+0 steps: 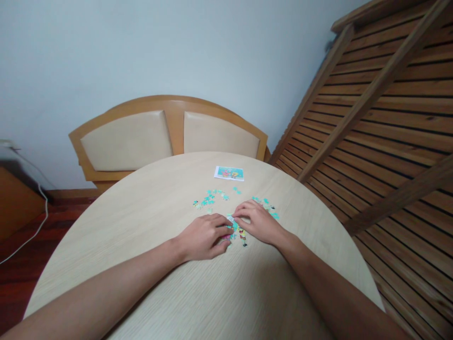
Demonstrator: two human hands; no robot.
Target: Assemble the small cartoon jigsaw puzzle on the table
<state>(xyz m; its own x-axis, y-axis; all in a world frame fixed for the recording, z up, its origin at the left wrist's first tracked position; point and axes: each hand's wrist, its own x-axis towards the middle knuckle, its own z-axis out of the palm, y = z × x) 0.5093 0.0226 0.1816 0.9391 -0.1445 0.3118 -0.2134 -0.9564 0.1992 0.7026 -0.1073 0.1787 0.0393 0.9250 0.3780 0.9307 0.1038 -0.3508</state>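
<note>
A partly joined jigsaw puzzle [241,231] with a yellow cartoon figure lies on the table between my hands. My left hand [208,234] rests palm down at its left side, fingers apart and bent, with the fingertips on its edge. From the right, my right hand [255,219] reaches over the top of the puzzle. Its thumb and forefinger come together at a small pale puzzle piece [230,218] at the upper edge. My fingers cover part of the joined picture.
Loose turquoise puzzle pieces [208,198] lie beyond my left hand, and more pieces [264,203] beyond my right. Farther back is a picture card [229,173]. The round table [141,208] meets a padded headboard [130,141]; a slatted wooden frame [382,118] leans at the right.
</note>
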